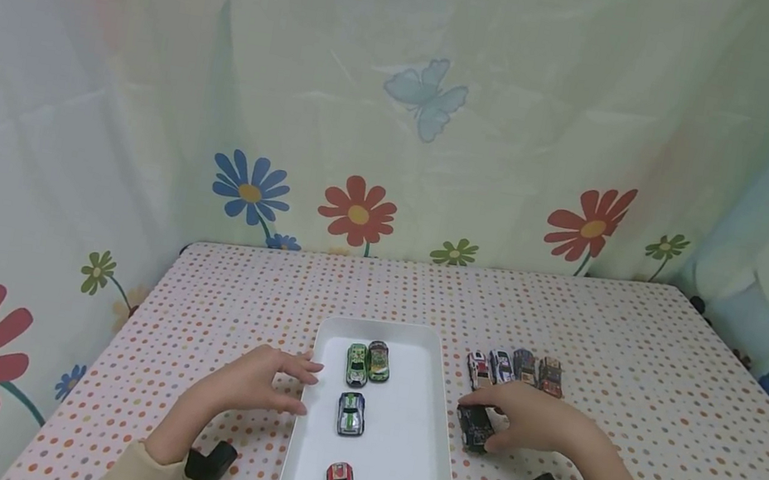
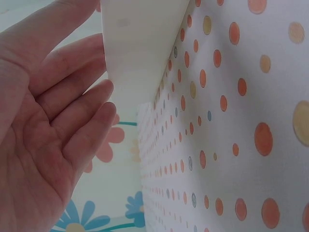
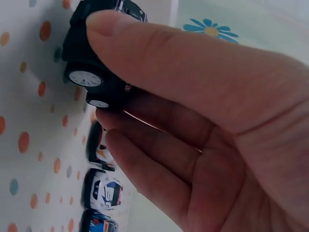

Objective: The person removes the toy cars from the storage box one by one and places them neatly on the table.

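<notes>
black toy car [image 1: 474, 428]: dark, white wheels, on table [image 1: 639, 347] right of white tray [image 1: 397, 443] | right hand [image 1: 529, 421] pinches it | left hand [image 1: 257, 379] fingers straight at tray edge | polka-dot cloth, flowered curtain [image 1: 155, 69]

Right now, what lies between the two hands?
In the head view, the white tray lies between the left hand and right hand, with the silver-blue toy car in it roughly level with them.
</notes>
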A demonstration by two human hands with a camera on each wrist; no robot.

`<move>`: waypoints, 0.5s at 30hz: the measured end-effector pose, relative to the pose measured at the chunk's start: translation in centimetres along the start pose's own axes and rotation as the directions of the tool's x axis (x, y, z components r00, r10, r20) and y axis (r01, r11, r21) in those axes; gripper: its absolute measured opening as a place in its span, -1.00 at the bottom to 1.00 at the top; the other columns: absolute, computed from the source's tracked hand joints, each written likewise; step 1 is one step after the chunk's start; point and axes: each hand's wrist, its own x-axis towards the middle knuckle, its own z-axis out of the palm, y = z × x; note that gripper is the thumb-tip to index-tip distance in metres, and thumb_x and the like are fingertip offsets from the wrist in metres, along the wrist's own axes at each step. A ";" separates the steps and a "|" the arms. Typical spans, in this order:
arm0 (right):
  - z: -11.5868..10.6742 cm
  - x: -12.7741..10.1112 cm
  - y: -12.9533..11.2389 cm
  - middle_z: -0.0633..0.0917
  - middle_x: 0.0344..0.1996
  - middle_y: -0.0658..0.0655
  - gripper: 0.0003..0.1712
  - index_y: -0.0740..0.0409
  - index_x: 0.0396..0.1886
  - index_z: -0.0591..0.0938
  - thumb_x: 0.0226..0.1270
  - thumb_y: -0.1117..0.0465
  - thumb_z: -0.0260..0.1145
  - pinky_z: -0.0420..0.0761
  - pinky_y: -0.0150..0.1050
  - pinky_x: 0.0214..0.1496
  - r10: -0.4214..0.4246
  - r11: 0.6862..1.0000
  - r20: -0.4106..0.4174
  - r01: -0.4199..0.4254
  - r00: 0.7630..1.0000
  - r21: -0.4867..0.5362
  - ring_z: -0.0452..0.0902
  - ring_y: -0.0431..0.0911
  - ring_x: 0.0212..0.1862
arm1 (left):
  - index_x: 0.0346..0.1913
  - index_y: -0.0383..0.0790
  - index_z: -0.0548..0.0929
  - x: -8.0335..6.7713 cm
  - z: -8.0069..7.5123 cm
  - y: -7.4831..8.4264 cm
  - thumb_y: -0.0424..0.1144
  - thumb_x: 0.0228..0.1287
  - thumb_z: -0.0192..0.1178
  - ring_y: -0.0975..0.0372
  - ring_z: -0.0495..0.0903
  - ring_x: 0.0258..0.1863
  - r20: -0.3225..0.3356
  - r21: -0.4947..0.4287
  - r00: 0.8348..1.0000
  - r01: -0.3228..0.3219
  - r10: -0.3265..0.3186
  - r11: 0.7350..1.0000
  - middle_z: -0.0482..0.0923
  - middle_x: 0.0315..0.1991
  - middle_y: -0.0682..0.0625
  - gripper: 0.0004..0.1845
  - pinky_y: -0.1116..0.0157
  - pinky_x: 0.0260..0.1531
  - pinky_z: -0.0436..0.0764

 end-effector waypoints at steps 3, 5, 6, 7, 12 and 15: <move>0.5 0.3 0.0 0.54 0.11 0.22 -0.38 0.20 0.13 0.56 -0.01 0.27 0.49 0.46 0.07 0.08 0.010 1.000 -0.017 -0.010 1.000 0.015 0.36 0.20 0.19 | -0.06 -0.25 0.69 0.0 0.0 0.0 -0.13 -0.01 0.43 0.09 0.29 0.27 0.000 -0.001 1.000 -0.001 0.001 1.000 0.52 0.11 0.00 -0.57 0.09 0.14 0.38; 0.8 0.4 -0.1 0.55 0.09 0.21 -0.39 0.21 0.12 0.56 -0.02 0.29 0.49 0.46 0.08 0.08 0.020 1.000 -0.030 -0.019 0.999 0.022 0.37 0.20 0.18 | -0.06 -0.25 0.69 0.0 0.0 0.1 -0.12 -0.01 0.44 0.08 0.29 0.27 0.000 -0.001 1.000 -0.002 0.002 1.000 0.52 0.12 0.00 -0.57 0.08 0.13 0.38; 0.9 0.5 -0.2 0.55 0.09 0.21 -0.39 0.21 0.11 0.56 -0.03 0.29 0.49 0.46 0.08 0.07 0.023 1.000 -0.036 -0.022 0.999 0.021 0.38 0.20 0.17 | -0.06 -0.25 0.69 0.0 0.0 0.1 -0.12 -0.02 0.44 0.08 0.29 0.27 0.000 -0.001 1.000 -0.001 0.001 1.000 0.52 0.12 0.00 -0.57 0.09 0.13 0.38; 0.9 0.6 -0.3 0.56 0.07 0.20 -0.39 0.22 0.11 0.56 -0.03 0.30 0.49 0.47 0.08 0.06 0.026 1.000 -0.043 -0.025 0.999 0.016 0.40 0.19 0.16 | -0.06 -0.24 0.70 0.0 0.0 0.1 -0.12 -0.02 0.44 0.09 0.28 0.27 0.000 -0.002 1.000 0.000 0.000 1.000 0.51 0.12 0.00 -0.57 0.09 0.13 0.38; 1.1 0.7 -1.0 0.59 0.02 0.19 -0.40 0.23 0.08 0.58 -0.06 0.32 0.50 0.50 0.06 0.02 0.051 0.999 -0.069 -0.051 0.996 -0.011 0.45 0.16 0.10 | -0.06 -0.24 0.69 0.1 0.0 0.1 -0.12 -0.01 0.43 0.10 0.29 0.27 0.001 0.002 1.000 -0.003 0.003 1.000 0.52 0.12 0.01 -0.57 0.09 0.13 0.38; 1.2 0.7 -1.1 0.60 0.01 0.19 -0.39 0.22 0.07 0.58 -0.08 0.33 0.51 0.51 0.06 0.00 0.069 0.998 -0.076 -0.069 0.995 -0.005 0.47 0.15 0.08 | -0.06 -0.25 0.69 0.1 0.0 0.1 -0.13 -0.01 0.43 0.10 0.29 0.27 0.000 0.000 1.000 -0.008 0.008 1.000 0.52 0.12 0.01 -0.57 0.09 0.12 0.39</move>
